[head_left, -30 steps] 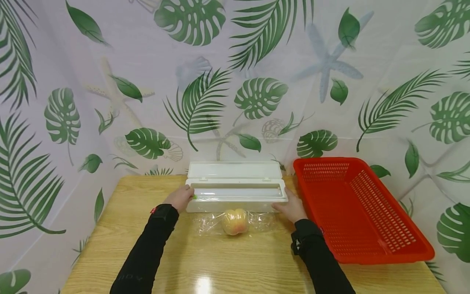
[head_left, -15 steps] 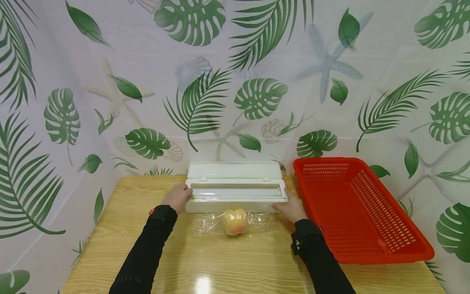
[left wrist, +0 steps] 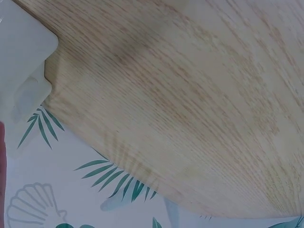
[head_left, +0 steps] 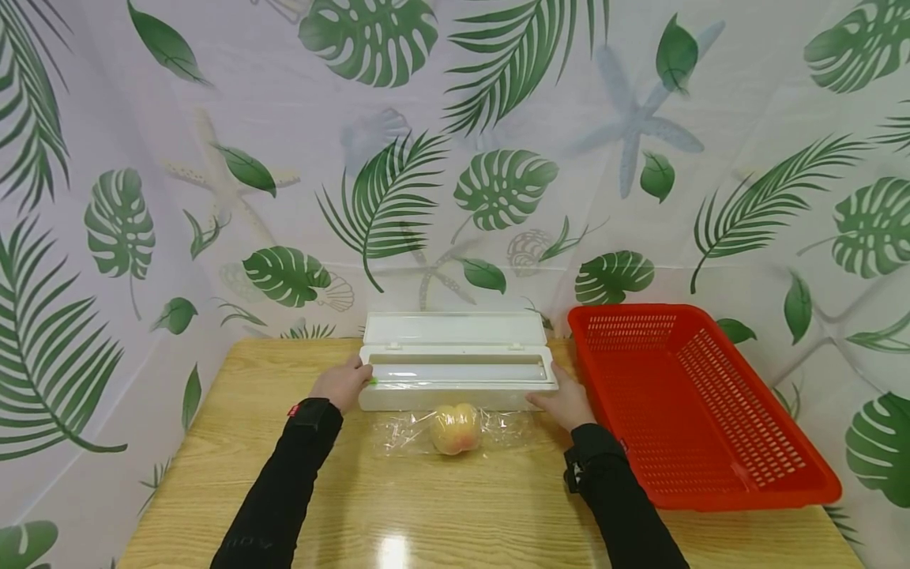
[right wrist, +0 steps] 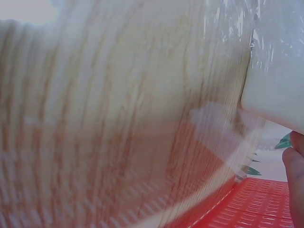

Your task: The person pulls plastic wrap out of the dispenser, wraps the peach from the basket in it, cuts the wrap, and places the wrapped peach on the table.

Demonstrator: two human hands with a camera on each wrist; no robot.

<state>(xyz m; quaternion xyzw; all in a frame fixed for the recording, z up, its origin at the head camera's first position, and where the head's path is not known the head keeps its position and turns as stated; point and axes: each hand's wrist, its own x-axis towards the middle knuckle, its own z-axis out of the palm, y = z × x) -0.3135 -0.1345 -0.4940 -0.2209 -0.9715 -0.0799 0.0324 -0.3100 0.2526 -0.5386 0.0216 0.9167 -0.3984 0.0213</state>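
Note:
A long white cling film dispenser lies on the table with its lid raised and a roll of cling film inside. At its left end my left hand grips the corner, the thumb by a small green slide cutter. My right hand holds the opposite end, thumb on the front and fingers round the side. In front of the dispenser sits a yellow-red peach under clear film that spreads to both sides. The left wrist view catches the dispenser's white corner.
A red plastic basket with slotted walls stands close at the right, beside my right forearm. The wooden table ends at a leaf-patterned wall covering behind the dispenser.
My left hand and the green cutter have shifted slightly left, and the dispenser's left end has moved a touch with them. The right hand and the peach look unmoved.

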